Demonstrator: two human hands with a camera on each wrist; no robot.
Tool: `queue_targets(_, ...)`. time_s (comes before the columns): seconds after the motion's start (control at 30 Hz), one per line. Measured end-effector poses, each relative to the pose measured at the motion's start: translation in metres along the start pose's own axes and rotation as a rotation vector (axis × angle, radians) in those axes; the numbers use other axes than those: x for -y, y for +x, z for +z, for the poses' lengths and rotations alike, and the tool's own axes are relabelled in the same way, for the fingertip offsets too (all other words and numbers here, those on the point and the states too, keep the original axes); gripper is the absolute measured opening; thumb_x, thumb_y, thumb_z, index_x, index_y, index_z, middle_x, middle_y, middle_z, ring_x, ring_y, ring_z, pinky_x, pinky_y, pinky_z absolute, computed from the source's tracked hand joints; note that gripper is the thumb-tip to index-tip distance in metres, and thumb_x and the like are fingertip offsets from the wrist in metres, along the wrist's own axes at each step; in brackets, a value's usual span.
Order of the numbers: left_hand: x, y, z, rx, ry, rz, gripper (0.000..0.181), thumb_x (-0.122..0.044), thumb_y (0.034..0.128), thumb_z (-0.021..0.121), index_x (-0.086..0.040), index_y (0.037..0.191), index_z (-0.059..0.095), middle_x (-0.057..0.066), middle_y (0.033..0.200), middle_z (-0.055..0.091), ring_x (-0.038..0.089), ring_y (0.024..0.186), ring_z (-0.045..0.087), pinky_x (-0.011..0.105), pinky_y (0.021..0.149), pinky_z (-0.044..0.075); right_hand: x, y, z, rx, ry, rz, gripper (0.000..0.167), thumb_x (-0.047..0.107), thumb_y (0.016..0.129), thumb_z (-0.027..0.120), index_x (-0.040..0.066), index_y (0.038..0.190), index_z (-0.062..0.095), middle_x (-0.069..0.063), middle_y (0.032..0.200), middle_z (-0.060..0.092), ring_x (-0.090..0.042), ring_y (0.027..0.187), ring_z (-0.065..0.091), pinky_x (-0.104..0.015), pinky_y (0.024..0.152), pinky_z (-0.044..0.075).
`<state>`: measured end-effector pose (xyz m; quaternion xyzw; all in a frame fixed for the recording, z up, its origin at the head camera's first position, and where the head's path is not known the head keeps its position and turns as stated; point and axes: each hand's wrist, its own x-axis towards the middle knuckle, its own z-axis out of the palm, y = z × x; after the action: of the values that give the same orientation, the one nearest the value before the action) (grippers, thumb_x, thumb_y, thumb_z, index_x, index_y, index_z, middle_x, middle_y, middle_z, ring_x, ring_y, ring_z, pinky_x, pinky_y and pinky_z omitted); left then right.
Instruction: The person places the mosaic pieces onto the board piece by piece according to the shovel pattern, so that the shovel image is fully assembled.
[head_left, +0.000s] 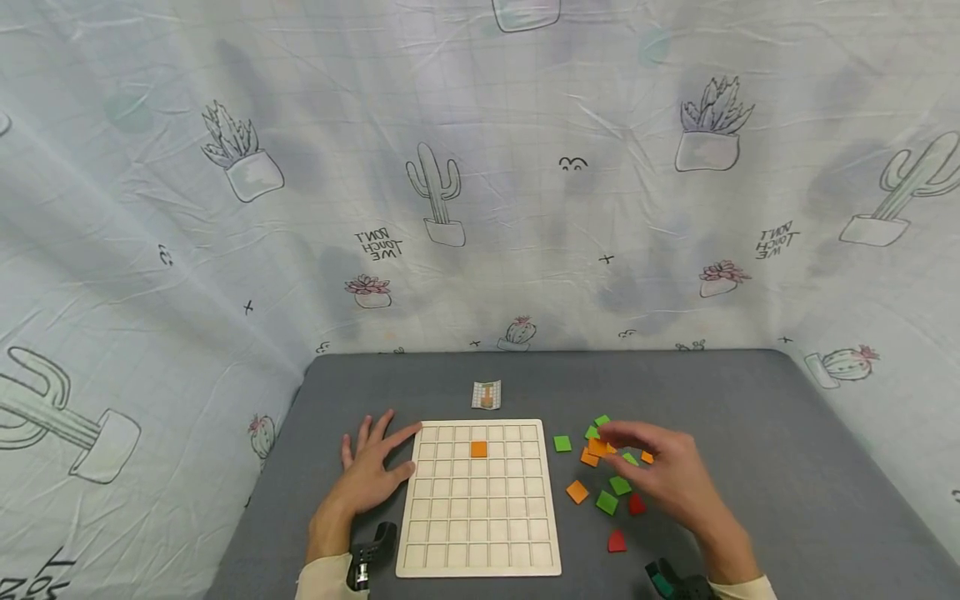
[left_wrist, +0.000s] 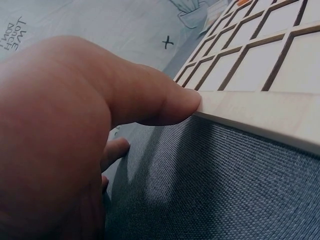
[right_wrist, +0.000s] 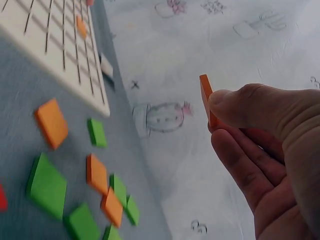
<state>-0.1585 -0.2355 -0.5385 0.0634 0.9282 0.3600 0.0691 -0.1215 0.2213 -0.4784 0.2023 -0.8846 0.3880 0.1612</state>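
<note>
A pinched orange tile (right_wrist: 205, 97) hovers right of the gridded board (head_left: 478, 530).

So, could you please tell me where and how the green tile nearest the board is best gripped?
Probably by two opposite edges, from above: the green tile lies flat on the table, apart from the other tiles, so its edges look free.

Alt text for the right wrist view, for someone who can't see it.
A right hand pinches a thin orange tile, seen nearly edge-on. Loose green and orange square tiles lie on a grey fabric surface near a pale wooden grid board bearing one orange square.
</note>
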Motion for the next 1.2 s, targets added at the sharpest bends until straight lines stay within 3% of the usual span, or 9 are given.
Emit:
queue_targets(0.2, 0.0, 0.0, -0.001, 0.005, 0.006, -0.007, 0.063, -0.015, 0.1002, 0.075, -0.024, 0.16, 0.059, 0.025, 0.182, 0.018, 0.055, 0.168, -0.004, 0.077, 0.124, -0.016, 0.009, 0.016, 0.011, 0.037, 0.05, -0.019, 0.047, -0.002, 0.082, 0.093, 0.018, 0.124, 0.081, 0.006, 0.116, 0.083, -0.014, 0.101, 0.081, -0.037, 0.088, 0.068)
queue_targets(0.37, 0.001, -0.001, 0.0, -0.009, -0.007, 0.009, 0.062, -0.016, 0.0998, 0.076, -0.024, 0.159, 0.06, 0.026, 0.181, 0.019, 0.056, 0.168, -0.003, 0.078, 0.124, -0.016, 0.016, 0.027, 0.021, 0.06, 0.084, -0.062, 0.042, 0.0, 0.086, 0.09, 0.016, 0.123, 0.081, 0.005, 0.116, 0.083, -0.012, 0.103, 0.08, -0.035, 0.09, 0.067)
queue_targets(0.5, 0.002, -0.002, 0.002, -0.057, -0.044, 0.066, 0.062, -0.017, 0.0976, 0.078, -0.025, 0.157, 0.063, 0.031, 0.178, 0.023, 0.061, 0.165, 0.001, 0.08, 0.121, -0.015, 0.021, 0.034, 0.029, 0.091, 0.12, -0.071, 0.039, -0.001, 0.088, 0.088, 0.012, 0.124, 0.081, 0.001, 0.116, 0.084, -0.013, 0.104, 0.079, -0.033, 0.088, 0.066)
queue_targets(0.6, 0.003, -0.003, 0.003, -0.078, -0.056, 0.086, 0.062, -0.016, 0.0958, 0.079, -0.026, 0.155, 0.064, 0.032, 0.177, 0.025, 0.063, 0.164, 0.002, 0.081, 0.121, -0.014, 0.024, 0.039, 0.036, 0.111, 0.141, -0.077, 0.039, -0.001, 0.088, 0.087, 0.011, 0.125, 0.081, 0.0, 0.117, 0.084, -0.015, 0.102, 0.08, -0.038, 0.087, 0.068)
queue_targets(0.83, -0.001, -0.001, 0.001, -0.021, 0.008, 0.0, 0.062, -0.015, 0.099, 0.077, -0.025, 0.158, 0.061, 0.026, 0.181, 0.02, 0.057, 0.167, -0.001, 0.079, 0.123, -0.015, 0.034, 0.049, 0.052, 0.16, 0.174, -0.083, 0.039, 0.001, 0.09, 0.088, 0.013, 0.126, 0.081, 0.002, 0.12, 0.083, -0.019, 0.102, 0.081, -0.05, 0.09, 0.067)
queue_targets(1.0, -0.001, -0.001, 0.002, -0.024, 0.019, 0.001, 0.063, -0.015, 0.0986, 0.077, -0.024, 0.159, 0.061, 0.026, 0.181, 0.02, 0.056, 0.168, -0.001, 0.078, 0.124, -0.015, 0.039, 0.054, 0.064, 0.202, 0.201, -0.074, 0.037, 0.002, 0.093, 0.086, 0.013, 0.127, 0.08, 0.0, 0.121, 0.083, -0.018, 0.105, 0.08, -0.048, 0.093, 0.067)
queue_targets(1.2, 0.0, -0.001, 0.002, -0.023, 0.017, -0.002, 0.063, -0.015, 0.0988, 0.077, -0.024, 0.159, 0.06, 0.025, 0.181, 0.02, 0.055, 0.168, -0.002, 0.078, 0.124, -0.015, 0.043, 0.059, 0.078, 0.242, 0.201, -0.074, 0.034, 0.005, 0.094, 0.085, 0.014, 0.127, 0.081, 0.001, 0.12, 0.083, -0.019, 0.106, 0.08, -0.054, 0.095, 0.065)
